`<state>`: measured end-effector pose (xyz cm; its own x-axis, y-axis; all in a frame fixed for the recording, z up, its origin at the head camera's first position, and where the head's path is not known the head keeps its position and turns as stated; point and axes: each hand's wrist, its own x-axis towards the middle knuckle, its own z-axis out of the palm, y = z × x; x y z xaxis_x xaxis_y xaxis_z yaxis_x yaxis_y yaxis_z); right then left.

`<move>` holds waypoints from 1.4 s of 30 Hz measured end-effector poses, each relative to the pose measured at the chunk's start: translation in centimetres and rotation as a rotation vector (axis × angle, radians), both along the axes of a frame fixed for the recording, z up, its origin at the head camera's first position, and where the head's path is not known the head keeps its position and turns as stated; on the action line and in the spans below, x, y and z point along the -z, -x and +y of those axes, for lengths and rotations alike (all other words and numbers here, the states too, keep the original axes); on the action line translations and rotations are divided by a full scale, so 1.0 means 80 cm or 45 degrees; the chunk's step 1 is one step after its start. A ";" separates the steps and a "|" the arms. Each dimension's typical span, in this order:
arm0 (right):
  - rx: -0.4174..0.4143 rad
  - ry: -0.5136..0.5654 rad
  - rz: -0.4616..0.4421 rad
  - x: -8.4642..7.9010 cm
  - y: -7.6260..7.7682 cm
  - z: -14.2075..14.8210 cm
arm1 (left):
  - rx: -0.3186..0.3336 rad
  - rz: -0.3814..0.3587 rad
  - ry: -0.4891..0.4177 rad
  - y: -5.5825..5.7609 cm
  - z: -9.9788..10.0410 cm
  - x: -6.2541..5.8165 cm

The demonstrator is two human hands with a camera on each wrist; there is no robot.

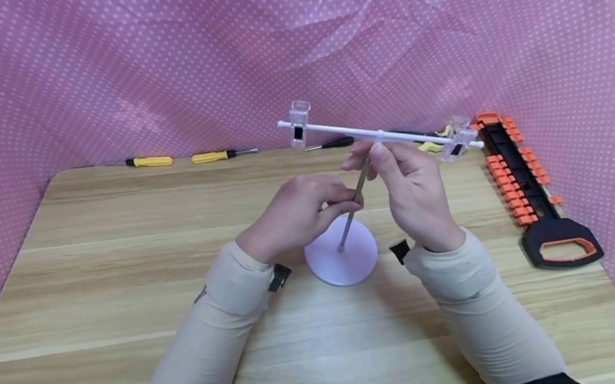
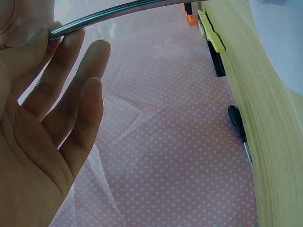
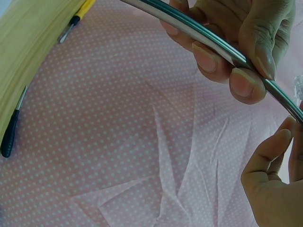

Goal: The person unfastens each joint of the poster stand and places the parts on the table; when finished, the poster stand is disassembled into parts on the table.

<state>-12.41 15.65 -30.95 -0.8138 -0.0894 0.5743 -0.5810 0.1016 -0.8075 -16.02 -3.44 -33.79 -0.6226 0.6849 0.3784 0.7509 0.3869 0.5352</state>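
Observation:
A slim metal rod point(image 1: 354, 204) rises at a tilt from a round white base point(image 1: 329, 263). Between thumb and fingers, my left hand point(image 1: 304, 209) pinches the rod partway up; the left wrist view shows the rod's shiny length running off to the right. My right hand point(image 1: 415, 190) is higher, its thumb and fingers gripping the middle of a white crossbar point(image 1: 343, 131) where it meets the rod's top. A clear plastic clip point(image 1: 300, 121) sits near the crossbar's left end and another clear clip point(image 1: 460, 136) near its right end.
Along the table's back edge lie two yellow-handled screwdrivers point(image 1: 152, 161) point(image 1: 210, 157) and a black-handled screwdriver point(image 1: 338, 142). A yellow-and-black tool point(image 1: 431, 147) is partly hidden behind the crossbar. A black and orange tool rack point(image 1: 517, 175) lies at the right edge. Pink dotted cloth point(image 1: 135, 57) surrounds the table.

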 end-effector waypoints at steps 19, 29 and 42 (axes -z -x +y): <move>0.042 0.041 -0.011 -0.004 0.005 0.011 | 0.004 -0.065 0.031 0.000 0.001 -0.004; 0.067 0.086 0.013 -0.008 0.010 0.018 | -0.002 -0.019 0.020 0.000 0.001 -0.003; 0.115 0.100 0.020 -0.012 0.014 0.027 | -0.013 0.017 0.030 0.001 -0.001 -0.001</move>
